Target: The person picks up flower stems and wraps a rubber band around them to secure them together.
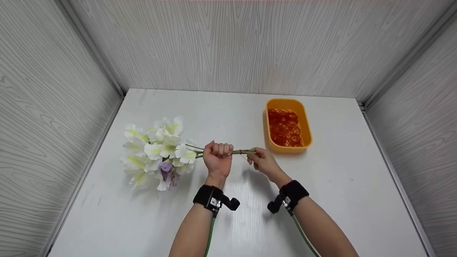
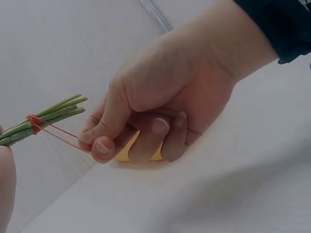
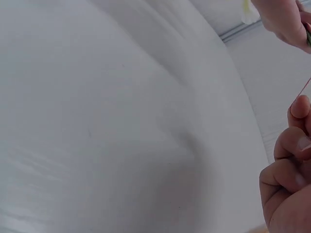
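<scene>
A bunch of white and purple artificial flowers (image 1: 153, 153) lies sideways, blooms to the left. My left hand (image 1: 218, 159) grips its green stems (image 2: 48, 119) in a fist, with the stem ends sticking out to the right. Around the stems near their ends a red rubber band (image 2: 35, 124) is wound. My right hand (image 1: 265, 163) pinches a stretched loop of that band between thumb and forefinger, just off the stem ends, as the left wrist view shows. In the right wrist view the curled right fingers (image 3: 291, 145) appear at the edge, a strand of the band rising from them.
A yellow-orange plastic box (image 1: 307, 137) with many red rubber bands (image 1: 284, 128) inside stands behind my right hand. The white table (image 1: 339, 200) is bounded by pale wood-grain panels (image 1: 228, 46) at the back and both sides.
</scene>
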The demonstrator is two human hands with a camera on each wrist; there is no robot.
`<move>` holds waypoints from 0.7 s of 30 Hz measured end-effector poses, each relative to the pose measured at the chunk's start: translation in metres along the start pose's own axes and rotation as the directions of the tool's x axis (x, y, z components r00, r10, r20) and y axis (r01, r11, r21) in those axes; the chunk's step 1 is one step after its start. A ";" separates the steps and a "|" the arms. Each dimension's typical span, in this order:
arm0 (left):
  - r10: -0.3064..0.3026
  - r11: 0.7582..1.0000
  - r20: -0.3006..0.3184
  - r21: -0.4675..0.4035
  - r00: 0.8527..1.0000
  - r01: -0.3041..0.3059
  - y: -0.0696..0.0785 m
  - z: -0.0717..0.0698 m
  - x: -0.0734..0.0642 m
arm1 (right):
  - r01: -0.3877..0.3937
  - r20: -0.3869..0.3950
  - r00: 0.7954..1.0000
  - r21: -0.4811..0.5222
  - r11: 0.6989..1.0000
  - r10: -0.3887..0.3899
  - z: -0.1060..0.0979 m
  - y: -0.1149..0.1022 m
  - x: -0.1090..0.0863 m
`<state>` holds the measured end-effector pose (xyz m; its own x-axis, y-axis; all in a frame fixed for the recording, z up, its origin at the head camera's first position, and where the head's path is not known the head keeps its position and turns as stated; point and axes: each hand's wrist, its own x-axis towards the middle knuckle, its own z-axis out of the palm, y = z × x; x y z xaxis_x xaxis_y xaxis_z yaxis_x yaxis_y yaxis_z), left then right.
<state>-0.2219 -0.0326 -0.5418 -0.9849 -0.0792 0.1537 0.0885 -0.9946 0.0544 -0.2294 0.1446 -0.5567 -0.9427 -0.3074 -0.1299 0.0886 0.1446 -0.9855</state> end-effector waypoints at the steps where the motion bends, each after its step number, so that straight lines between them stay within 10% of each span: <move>1: -0.008 1.000 0.018 0.009 1.000 0.008 0.000 -0.001 -0.001 | 0.003 0.001 1.000 -0.016 1.000 -0.003 -0.003 -0.001 0.001; 13: -0.151 0.973 0.201 0.204 0.968 0.109 0.005 -0.009 -0.002 | 0.068 0.113 0.993 -0.297 0.952 -0.036 -0.033 -0.030 0.003; 21: -0.197 0.924 0.188 0.363 0.962 0.118 0.006 -0.010 -0.002 | 0.040 0.050 0.999 -0.489 0.871 -0.017 -0.014 -0.055 -0.003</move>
<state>-0.2206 -0.0392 -0.5516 -0.9374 0.1320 0.3222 0.0193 -0.9043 0.4265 -0.2357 0.1506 -0.5010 -0.9268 -0.3564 -0.1180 -0.1174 0.5737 -0.8106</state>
